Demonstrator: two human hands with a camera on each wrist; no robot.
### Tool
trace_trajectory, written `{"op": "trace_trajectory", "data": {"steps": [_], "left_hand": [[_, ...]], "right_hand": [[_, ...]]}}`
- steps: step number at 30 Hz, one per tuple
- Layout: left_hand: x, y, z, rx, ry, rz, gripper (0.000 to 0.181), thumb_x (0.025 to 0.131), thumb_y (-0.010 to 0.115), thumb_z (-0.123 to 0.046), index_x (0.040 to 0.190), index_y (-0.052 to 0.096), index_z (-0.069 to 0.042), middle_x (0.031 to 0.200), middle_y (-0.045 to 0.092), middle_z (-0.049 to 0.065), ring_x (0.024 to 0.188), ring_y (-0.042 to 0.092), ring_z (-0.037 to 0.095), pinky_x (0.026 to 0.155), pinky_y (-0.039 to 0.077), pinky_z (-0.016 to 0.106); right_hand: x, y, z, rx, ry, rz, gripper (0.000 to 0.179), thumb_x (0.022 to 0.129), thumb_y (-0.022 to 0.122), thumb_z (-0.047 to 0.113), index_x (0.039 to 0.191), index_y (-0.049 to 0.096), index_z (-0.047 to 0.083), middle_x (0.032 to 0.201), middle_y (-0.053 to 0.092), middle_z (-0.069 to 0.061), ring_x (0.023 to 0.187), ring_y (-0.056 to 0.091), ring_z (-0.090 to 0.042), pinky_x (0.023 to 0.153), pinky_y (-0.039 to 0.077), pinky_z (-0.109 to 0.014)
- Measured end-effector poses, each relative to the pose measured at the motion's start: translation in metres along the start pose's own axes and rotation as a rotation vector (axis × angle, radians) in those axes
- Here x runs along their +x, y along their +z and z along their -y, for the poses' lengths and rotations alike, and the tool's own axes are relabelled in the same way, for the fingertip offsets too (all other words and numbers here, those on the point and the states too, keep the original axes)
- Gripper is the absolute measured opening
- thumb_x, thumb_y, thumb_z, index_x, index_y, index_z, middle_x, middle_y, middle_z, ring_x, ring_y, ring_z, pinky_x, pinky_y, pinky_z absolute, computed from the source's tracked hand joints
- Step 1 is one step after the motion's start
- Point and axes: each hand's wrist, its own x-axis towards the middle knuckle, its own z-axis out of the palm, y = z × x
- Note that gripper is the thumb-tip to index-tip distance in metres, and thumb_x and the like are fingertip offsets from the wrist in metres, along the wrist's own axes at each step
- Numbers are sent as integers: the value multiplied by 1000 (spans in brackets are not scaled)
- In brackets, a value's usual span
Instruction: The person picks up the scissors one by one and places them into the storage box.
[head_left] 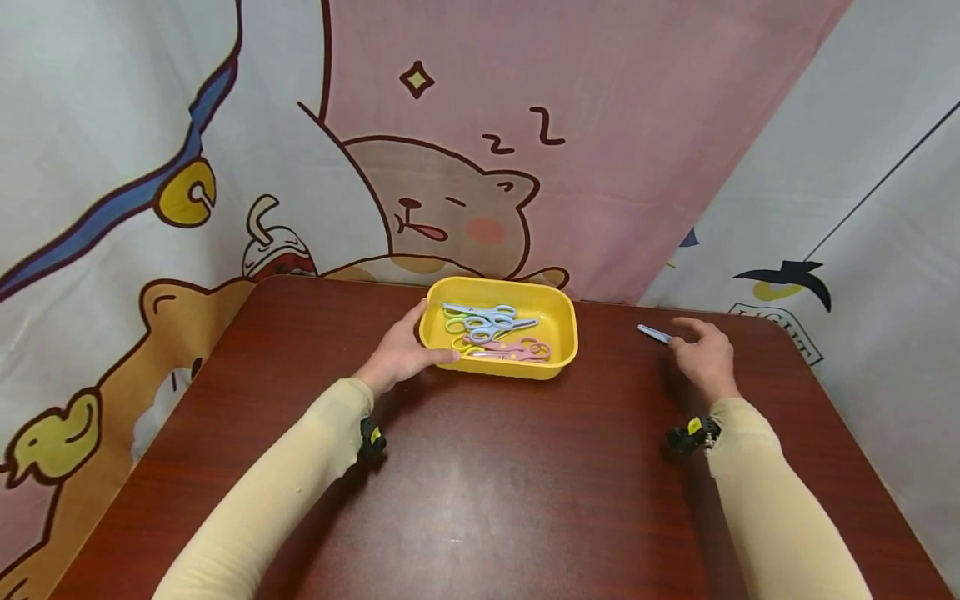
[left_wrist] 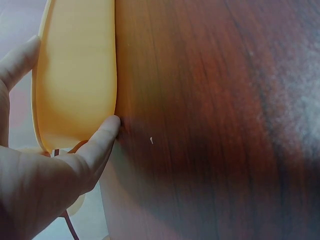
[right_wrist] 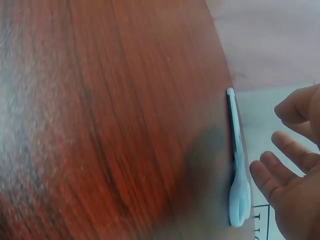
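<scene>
A yellow plastic basket (head_left: 557,329) sits near the table's back edge with several scissors (head_left: 491,321) in it, blue, pink and yellow-green. My left hand (head_left: 397,354) grips its left end, thumb along the near side and fingers at the far left corner. The left wrist view shows the thumb against the outer wall of the basket (left_wrist: 77,75). Farther right, one pair of light blue scissors (head_left: 654,334) lies on the table. Above its handle end hovers my right hand (head_left: 705,358), fingers loosely bent, apart from the scissors (right_wrist: 238,175) in the right wrist view.
The dark brown wooden table (head_left: 480,467) has its back edge just behind the basket and the loose scissors. Behind it hangs a printed cloth (head_left: 600,167) with a sleeping bear. A small black camera is strapped at each wrist.
</scene>
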Motion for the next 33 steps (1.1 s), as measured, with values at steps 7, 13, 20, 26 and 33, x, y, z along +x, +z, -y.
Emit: {"op": "trace_trajectory", "data": {"steps": [7,13,20,26,33], "left_hand": [[0,0,0,7,4,-2,119,79,91,-31,168,13,-18,170,25,7,136,43,28,121,31,45],[0,0,1,12,6,-1,119,79,91,-31,168,13,-18,171,23,7,136,42,28,121,31,45],[0,1,1,7,6,-2,119,79,91,-31,168,13,-18,171,23,6,136,43,27,120,31,45],[0,1,1,-1,4,-6,119,79,91,-31,168,13,-19,170,25,6,133,44,27,119,34,44],[0,0,1,-4,-5,-3,120,79,92,-32,168,12,-19,170,24,6,134,43,27,119,34,44]], "right_hand": [[0,-4,-10,2,48,19,47,102,51,12,146,53,-4,150,41,-35,128,43,-49,102,39,-63],[-2,-7,-16,26,87,23,48,102,53,13,147,52,-4,156,35,-34,139,34,-53,112,32,-66],[-2,-8,-25,42,125,5,48,100,56,9,146,52,-4,157,34,-34,143,31,-53,116,28,-65],[-1,-8,-31,9,76,-59,45,97,63,4,141,56,-8,154,41,-33,144,33,-51,118,26,-61],[-2,-10,-39,2,104,-19,51,98,63,6,146,50,-8,154,38,-35,142,32,-54,117,27,-64]]}}
